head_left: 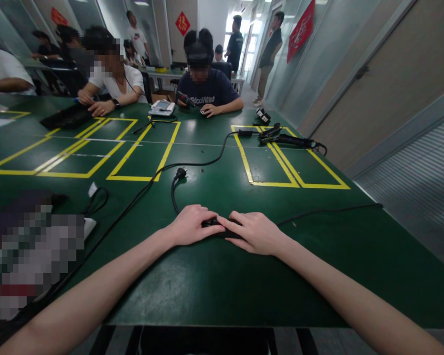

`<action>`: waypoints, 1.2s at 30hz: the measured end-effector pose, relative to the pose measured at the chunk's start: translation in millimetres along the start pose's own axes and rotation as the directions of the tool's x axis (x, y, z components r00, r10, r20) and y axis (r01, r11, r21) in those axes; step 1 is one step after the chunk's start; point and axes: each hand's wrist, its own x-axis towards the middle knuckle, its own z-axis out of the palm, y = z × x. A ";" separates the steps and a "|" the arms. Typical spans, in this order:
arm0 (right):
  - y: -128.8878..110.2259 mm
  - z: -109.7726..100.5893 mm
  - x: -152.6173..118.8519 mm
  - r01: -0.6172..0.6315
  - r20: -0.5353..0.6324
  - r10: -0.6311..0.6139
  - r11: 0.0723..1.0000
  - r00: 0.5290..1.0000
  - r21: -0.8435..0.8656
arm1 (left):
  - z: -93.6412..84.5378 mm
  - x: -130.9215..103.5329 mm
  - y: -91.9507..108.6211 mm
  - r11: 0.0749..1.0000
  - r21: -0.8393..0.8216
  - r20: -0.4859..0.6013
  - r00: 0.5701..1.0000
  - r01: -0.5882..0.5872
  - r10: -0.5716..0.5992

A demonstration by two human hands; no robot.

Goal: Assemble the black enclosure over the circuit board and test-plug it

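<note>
Both hands are on a black power adapter (227, 233) lying on the green table (192, 296). My left hand (192, 225) grips its left end, thumb and fingers closed on it. On the right end, my right hand (257, 232) has its fingers wrapped over the top; the two hands' fingertips nearly meet. Much of the adapter is hidden beneath them. A short cord curves away from the left hand to a black mains plug (180, 173). From behind the right hand a thin black cable (329, 211) runs to the table's right edge.
Another long black cable (192, 163) crosses the table diagonally. Yellow tape rectangles (133, 178) mark the surface. Black strap-like gear (288, 140) lies at the far right, a pale device (163, 108) at the far edge. Blurred items (40, 256) lie at left. People sit opposite.
</note>
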 end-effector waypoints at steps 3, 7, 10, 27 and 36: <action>1.5 0.9 -2.1 -0.049 0.018 0.048 0.997 0.999 0.055 | -2.3 -0.4 0.9 0.999 0.020 -0.102 0.994 -0.044 0.046; 17.6 2.3 -14.2 -0.208 -0.052 0.231 0.938 0.972 0.277 | -6.7 -3.9 -0.2 0.994 0.060 -0.437 0.893 -0.092 0.109; 41.6 2.9 -29.2 -0.353 -0.147 0.461 0.815 0.875 0.459 | -9.2 -6.5 -2.2 0.992 0.099 -0.577 0.808 -0.074 0.118; 143.6 -12.6 -113.6 -0.829 -0.337 0.941 0.169 -0.025 0.532 | -3.2 -3.7 -9.0 0.997 0.004 -0.389 0.918 -0.082 0.078; 143.9 0.9 -111.9 -0.908 -0.056 0.992 0.124 0.111 0.400 | -2.3 -4.2 -10.4 0.996 0.024 -0.252 0.964 -0.085 0.088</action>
